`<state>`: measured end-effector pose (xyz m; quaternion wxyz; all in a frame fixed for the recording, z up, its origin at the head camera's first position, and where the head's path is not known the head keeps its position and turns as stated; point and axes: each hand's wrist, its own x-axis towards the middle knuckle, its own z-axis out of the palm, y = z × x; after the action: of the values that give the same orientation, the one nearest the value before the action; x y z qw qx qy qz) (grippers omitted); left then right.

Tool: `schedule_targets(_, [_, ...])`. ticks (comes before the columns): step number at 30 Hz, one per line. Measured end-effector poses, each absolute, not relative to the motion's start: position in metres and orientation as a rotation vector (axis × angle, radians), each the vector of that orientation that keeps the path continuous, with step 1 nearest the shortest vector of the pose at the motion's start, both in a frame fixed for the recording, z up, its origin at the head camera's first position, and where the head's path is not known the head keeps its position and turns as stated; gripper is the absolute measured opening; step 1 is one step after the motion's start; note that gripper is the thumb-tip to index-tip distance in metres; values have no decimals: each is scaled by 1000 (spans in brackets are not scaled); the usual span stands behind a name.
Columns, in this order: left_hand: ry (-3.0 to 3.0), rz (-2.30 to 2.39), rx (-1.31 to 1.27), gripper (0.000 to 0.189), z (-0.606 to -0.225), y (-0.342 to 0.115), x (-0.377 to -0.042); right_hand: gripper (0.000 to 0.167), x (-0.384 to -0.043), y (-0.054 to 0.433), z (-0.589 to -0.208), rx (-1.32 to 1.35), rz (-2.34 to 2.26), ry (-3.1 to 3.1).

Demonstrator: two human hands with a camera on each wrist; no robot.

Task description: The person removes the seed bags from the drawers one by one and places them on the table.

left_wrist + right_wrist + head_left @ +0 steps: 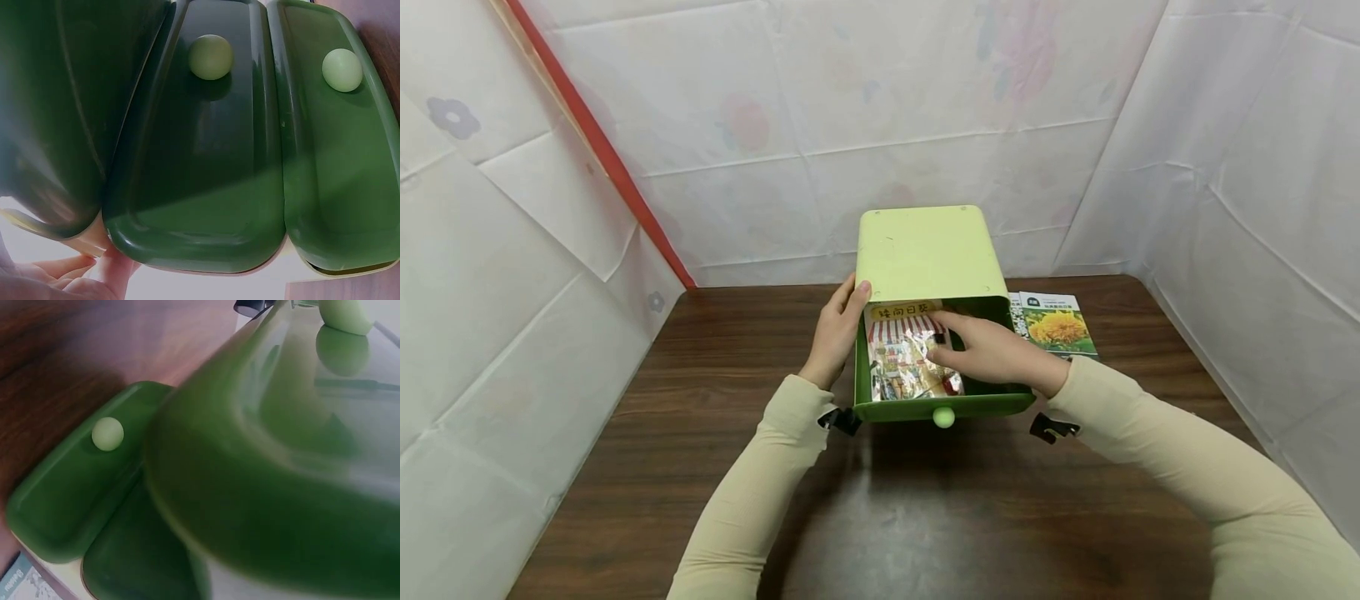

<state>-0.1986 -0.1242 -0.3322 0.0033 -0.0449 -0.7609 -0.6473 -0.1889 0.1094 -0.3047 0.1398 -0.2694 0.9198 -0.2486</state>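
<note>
A small cabinet with a light green top (928, 254) stands on the table, its dark green top drawer (895, 411) pulled out. Inside the drawer lies a shiny printed packet (906, 371) with a striped awning picture and Chinese lettering. My right hand (992, 350) reaches into the drawer, thumb and fingers spread apart over the packet and touching it; some fingertips are hidden. My left hand (835, 329) rests against the cabinet's left side, thumb at the top front edge. In the left wrist view, its fingers (106, 275) lie along the side wall.
Two lower drawers, a middle one (206, 156) and a bottom one (344, 156), are closed, each with a round pale knob. Packets with a yellow flower picture (1058, 327) lie right of the cabinet on the dark wooden table (737, 333). White sheeting (820, 125) hangs around the table.
</note>
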Motion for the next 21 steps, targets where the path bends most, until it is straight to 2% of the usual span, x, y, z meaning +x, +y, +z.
schedule_targets(13, [-2403,-2014,-124,64,-332,-124,-198,68,-188,110,-304,-654,-953,2571])
schedule_targets(21, [-2400,-2016,-119,63,-332,-125,-197,73,-186,111,-306,-511,-1278,2383])
